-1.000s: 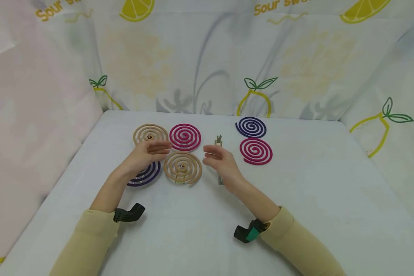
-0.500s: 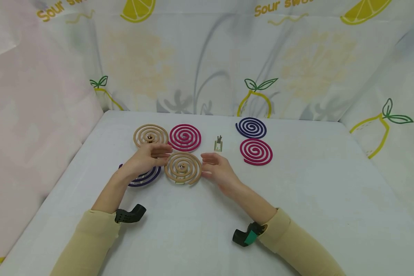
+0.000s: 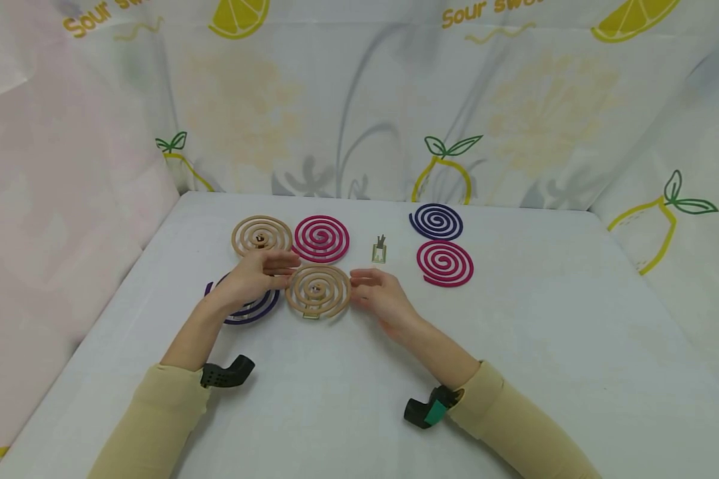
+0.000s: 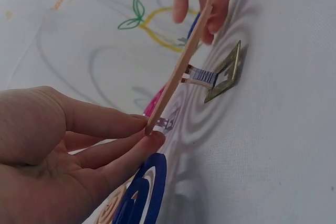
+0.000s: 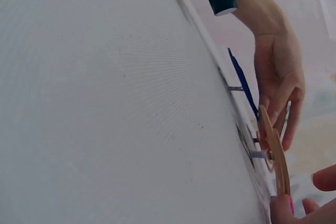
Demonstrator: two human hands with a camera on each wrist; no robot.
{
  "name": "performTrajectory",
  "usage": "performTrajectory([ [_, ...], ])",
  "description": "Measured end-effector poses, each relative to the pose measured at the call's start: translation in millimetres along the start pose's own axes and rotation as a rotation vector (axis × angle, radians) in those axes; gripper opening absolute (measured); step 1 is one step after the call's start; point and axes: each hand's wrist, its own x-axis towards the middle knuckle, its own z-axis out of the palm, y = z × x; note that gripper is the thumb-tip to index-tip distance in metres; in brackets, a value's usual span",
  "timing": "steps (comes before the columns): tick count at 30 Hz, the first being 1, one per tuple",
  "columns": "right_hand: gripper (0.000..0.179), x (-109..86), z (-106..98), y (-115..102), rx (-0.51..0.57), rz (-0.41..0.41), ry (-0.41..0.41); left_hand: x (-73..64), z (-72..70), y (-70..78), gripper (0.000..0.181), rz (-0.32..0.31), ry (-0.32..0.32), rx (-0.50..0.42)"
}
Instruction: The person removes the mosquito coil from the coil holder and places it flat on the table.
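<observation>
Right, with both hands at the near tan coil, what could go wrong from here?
The near tan coil is raised on a narrow stand at its middle; an uneven push from the left hand pinching its edge could tip it. The coil looks thin, so a hard squeeze might crack it. The left hand also hangs over the nearer blue coil, which it might knock.

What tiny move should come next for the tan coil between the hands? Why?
Maybe gently let go of the tan mosquito coil: it looks roughly level on its metal stand, whose tip shows at the coil's middle, while the left hand pinches one edge and the right hand is at the other.
</observation>
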Motion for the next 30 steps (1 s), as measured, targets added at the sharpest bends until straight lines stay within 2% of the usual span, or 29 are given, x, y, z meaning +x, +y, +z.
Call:
performTrajectory([
  [17,0.037,2.0,-0.7,2.2,0.032,-0.002,-0.007,0.3,1.8,3.2,0.04,-0.06,-0.006,0.041],
  [30,0.038,2.7,-0.3,1.2,0.122,-0.005,-0.025,0.8,1.3,1.9,0.041,-0.046,0.004,-0.016],
])
